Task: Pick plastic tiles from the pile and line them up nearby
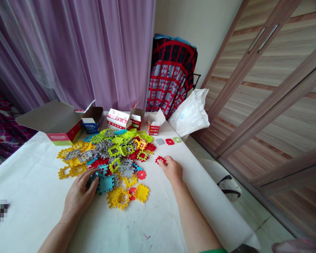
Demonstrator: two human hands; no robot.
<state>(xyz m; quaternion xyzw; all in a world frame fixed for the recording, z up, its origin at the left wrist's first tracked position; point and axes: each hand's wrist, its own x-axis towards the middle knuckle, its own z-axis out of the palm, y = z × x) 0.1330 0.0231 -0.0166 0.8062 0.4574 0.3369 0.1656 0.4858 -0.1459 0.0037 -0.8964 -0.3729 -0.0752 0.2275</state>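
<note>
Looking down at a white-covered tabletop (163,214) bearing a mixed pile (102,149) of toothed plastic pieces in yellow, grey, green, red and blue. Pinching a red toothed piece (159,159) in the right hand (172,170), with the grip narrow on it, just to the right of the pile and apart from it. Resting the left hand (81,188) at the near left edge of the pile, curling the fingers about a dark teal piece (94,175); being unable to tell that grip firm or merely touching, with the fingertips partly hidden. Having a blue square piece (106,184) near the left thumb, at the near side of the pile. Facing a loose grey piece (160,141), a loose red piece (170,141) and a loose green piece (175,139) in a row to the right of the pile. Looking past the pile to a blue box (91,127) behind it and to a white bag (192,112) behind it on the right.
</note>
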